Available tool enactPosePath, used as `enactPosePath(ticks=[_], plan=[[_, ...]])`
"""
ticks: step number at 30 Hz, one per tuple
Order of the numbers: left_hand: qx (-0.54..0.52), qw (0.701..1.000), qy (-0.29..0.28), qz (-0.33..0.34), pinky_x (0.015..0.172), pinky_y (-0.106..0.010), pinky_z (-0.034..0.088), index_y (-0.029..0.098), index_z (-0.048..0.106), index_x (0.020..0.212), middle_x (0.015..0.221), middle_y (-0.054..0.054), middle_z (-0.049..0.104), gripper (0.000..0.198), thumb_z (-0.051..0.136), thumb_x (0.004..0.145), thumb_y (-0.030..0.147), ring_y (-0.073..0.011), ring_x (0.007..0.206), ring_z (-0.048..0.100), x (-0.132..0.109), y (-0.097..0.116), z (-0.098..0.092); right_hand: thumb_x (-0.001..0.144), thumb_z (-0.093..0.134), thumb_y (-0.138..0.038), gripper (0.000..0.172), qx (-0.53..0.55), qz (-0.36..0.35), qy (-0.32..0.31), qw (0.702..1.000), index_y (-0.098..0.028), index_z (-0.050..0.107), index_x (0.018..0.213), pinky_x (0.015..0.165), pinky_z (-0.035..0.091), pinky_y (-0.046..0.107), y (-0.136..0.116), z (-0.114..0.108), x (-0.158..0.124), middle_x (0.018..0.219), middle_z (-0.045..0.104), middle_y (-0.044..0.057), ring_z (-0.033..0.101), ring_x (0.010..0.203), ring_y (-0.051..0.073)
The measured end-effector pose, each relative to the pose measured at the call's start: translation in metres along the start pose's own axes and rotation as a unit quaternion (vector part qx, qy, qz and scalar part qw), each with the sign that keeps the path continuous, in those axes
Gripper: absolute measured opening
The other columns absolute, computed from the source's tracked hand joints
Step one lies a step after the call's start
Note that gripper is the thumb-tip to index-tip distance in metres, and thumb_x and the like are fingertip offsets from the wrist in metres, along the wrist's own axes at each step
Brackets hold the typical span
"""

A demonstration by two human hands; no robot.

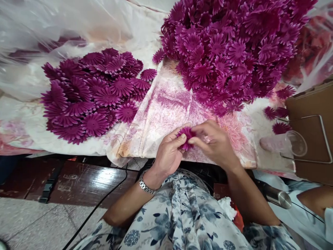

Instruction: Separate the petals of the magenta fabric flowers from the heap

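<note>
Between my two hands, just over the front edge of the cloth, is a small purple artificial flower (pixel 187 141). My left hand (pixel 170 149) pinches it, with the thumb lying across its petals. The fingers of my right hand (pixel 212 140) are bent in a pinch at the flower's right side, touching or very near its petals. Whether they grip a petal I cannot make out. To the left lies a pile of flat purple flower pieces (pixel 104 93). A larger heap of fuller purple flowers (pixel 229 52) rises at the back right.
A cloth (pixel 166 114) dusted with purple specks covers the table. At right, a clear plastic cup (pixel 293 144) lies on its side by a cardboard box (pixel 312 128) and a wire frame (pixel 324 130). Clear plastic sheeting (pixel 104 21) spreads at back left. Another person's arm (pixel 316 199) shows at lower right.
</note>
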State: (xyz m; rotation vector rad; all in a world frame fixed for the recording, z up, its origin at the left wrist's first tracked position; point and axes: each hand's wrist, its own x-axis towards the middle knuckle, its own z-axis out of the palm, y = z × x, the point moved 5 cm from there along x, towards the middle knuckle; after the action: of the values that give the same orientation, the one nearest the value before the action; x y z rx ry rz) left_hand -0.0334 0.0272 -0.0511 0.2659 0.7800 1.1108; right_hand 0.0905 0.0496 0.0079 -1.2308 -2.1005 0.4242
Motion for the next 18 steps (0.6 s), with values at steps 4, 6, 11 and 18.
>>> enactPosePath(ticks=[4, 6, 11, 18], plan=[[0.031, 0.999, -0.005, -0.008, 0.092, -0.028, 0.043, 0.015, 0.071, 0.099, 0.102, -0.008, 0.072, 0.031, 0.068, 0.069, 0.017, -0.0219, 0.108, 0.059, 0.000, -0.005, -0.001, 0.084, 0.051, -0.013, 0.010, 0.033, -0.031, -0.008, 0.999, -0.018, 0.053, 0.076, 0.062, 0.044, 0.026, -0.017, 0.032, -0.009, 0.067, 0.054, 0.000, 0.051, 0.065, 0.012], [0.039, 0.999, 0.007, -0.013, 0.097, -0.029, 0.041, 0.015, 0.071, 0.100, 0.105, -0.007, 0.071, 0.033, 0.071, 0.067, 0.018, -0.0225, 0.113, 0.056, 0.000, -0.006, -0.002, 0.085, 0.048, -0.012, 0.014, 0.026, -0.037, 0.010, 0.999, -0.018, 0.053, 0.074, 0.061, 0.043, 0.026, -0.017, 0.032, -0.010, 0.065, 0.054, 0.000, 0.051, 0.063, 0.012], [0.054, 0.999, -0.002, 0.003, 0.092, -0.035, 0.048, 0.014, 0.070, 0.099, 0.097, -0.009, 0.073, 0.029, 0.070, 0.070, 0.019, -0.0233, 0.101, 0.064, -0.005, 0.001, 0.002, 0.085, 0.046, -0.012, 0.017, -0.102, -0.017, 0.107, 0.989, -0.017, 0.054, 0.070, 0.057, 0.043, 0.025, 0.009, -0.009, 0.000, 0.062, 0.055, 0.001, 0.050, 0.060, 0.012], [0.031, 0.999, 0.025, 0.021, 0.082, -0.039, 0.055, 0.019, 0.068, 0.101, 0.100, -0.008, 0.072, 0.026, 0.065, 0.075, 0.021, -0.0233, 0.094, 0.066, -0.004, 0.012, 0.002, 0.084, 0.056, -0.023, 0.018, -0.217, 0.101, 0.167, 0.956, -0.015, 0.059, 0.099, 0.067, 0.047, 0.033, 0.038, -0.052, 0.004, 0.090, 0.060, 0.009, 0.054, 0.081, 0.018]])
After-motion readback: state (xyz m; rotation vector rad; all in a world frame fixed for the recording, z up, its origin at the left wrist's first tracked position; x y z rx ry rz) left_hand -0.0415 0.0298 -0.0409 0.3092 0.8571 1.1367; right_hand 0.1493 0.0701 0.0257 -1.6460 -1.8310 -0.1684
